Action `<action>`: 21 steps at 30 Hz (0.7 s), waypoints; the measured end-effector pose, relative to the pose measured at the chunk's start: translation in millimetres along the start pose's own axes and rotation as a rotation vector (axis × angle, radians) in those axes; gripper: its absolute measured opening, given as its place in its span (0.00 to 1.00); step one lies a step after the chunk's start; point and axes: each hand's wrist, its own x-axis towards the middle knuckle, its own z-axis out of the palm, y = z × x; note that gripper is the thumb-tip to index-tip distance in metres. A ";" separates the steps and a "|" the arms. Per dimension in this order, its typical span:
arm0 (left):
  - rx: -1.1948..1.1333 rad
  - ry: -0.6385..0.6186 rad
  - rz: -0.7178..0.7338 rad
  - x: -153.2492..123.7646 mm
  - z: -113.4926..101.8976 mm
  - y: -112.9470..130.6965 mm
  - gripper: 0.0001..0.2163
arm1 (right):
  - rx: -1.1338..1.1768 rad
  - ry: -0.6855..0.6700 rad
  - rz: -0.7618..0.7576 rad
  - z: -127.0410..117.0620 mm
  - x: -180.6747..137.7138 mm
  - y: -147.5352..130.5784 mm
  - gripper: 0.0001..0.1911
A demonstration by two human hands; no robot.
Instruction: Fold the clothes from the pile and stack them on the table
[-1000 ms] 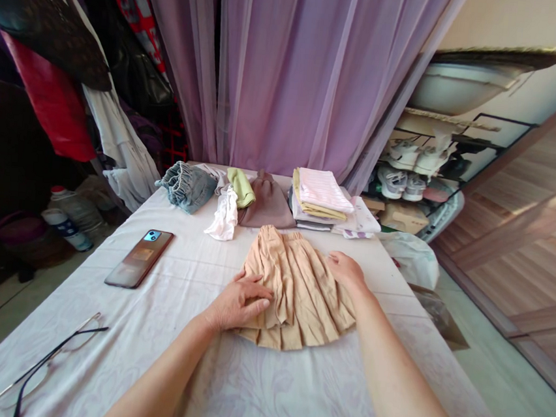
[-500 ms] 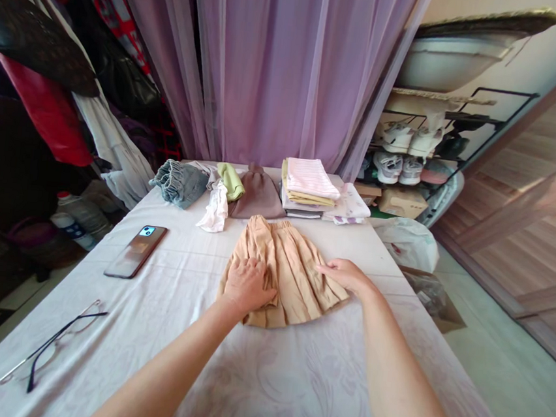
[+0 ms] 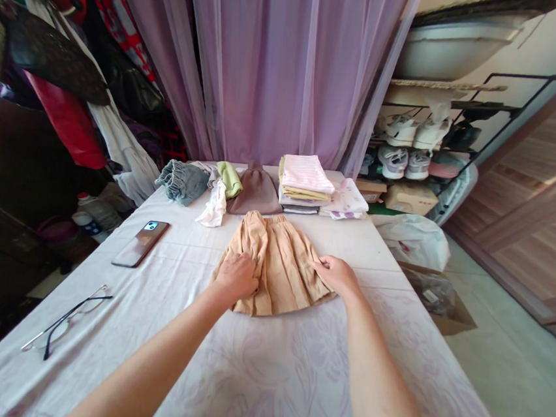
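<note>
A tan skirt (image 3: 285,262) with a gathered elastic waist lies spread on the cloth-covered table (image 3: 262,377), waistband toward the back. My left hand (image 3: 239,275) rests on its left part, fingers curled into the fabric, the tips partly hidden. At the right edge, my right hand (image 3: 336,274) pinches the cloth between thumb and fingers. Just behind the skirt lie a brown garment (image 3: 256,192), a green cloth (image 3: 230,179), a white crumpled piece (image 3: 214,205) and rolled denim (image 3: 182,181).
Folded clothes (image 3: 307,175) are stacked at the back right, beside a folded floral cloth (image 3: 348,197). On the left side lie a phone (image 3: 141,244) and eyeglasses (image 3: 68,319). A purple curtain (image 3: 282,65) hangs behind the table; a shoe rack (image 3: 411,149) stands to the right.
My left hand has gone from lying flat with its thumb spread to curled fingers on the skirt. Its left part looks spread wider. The view has shifted slightly.
</note>
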 end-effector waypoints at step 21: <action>-0.156 0.264 0.170 60.8 -24.8 -35.9 0.17 | 0.049 -0.114 -0.022 -6.6 -5.4 -1.6 0.17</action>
